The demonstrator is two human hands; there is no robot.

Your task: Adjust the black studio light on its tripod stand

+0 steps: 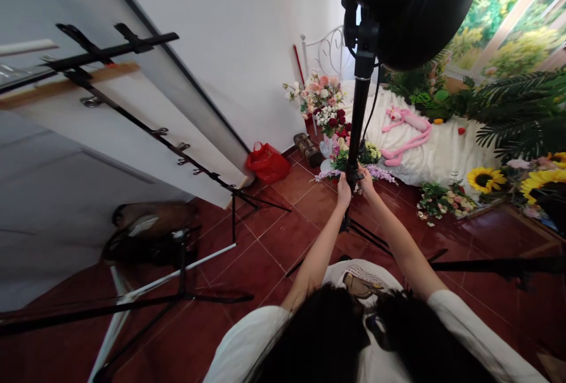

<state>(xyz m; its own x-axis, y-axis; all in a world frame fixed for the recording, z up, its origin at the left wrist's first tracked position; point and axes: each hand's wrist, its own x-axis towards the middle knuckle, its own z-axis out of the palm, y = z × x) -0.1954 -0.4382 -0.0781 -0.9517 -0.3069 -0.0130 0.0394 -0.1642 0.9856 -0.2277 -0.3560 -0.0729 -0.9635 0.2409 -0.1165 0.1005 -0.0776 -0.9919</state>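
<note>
A black light stand (359, 112) rises upright in front of me, with a large black studio lamp (411, 9) mounted on its top. My left hand (344, 191) is closed around the stand's pole at a black collar (352, 174). On the other side of the same collar, my right hand (365, 181) grips it, fingers partly hidden behind the pole. A thin cable hangs down beside the pole from the lamp. Below my hands the stand's legs (369, 234) spread over the floor.
A black backdrop stand with clips (180, 148) and a white board is at left, near a red bag (267, 162). Flowers (325, 91), a white-draped bed (424, 147) with a pink plush toy (409, 126), and sunflowers (486, 180) lie ahead. Another black pole (499, 266) crosses at right.
</note>
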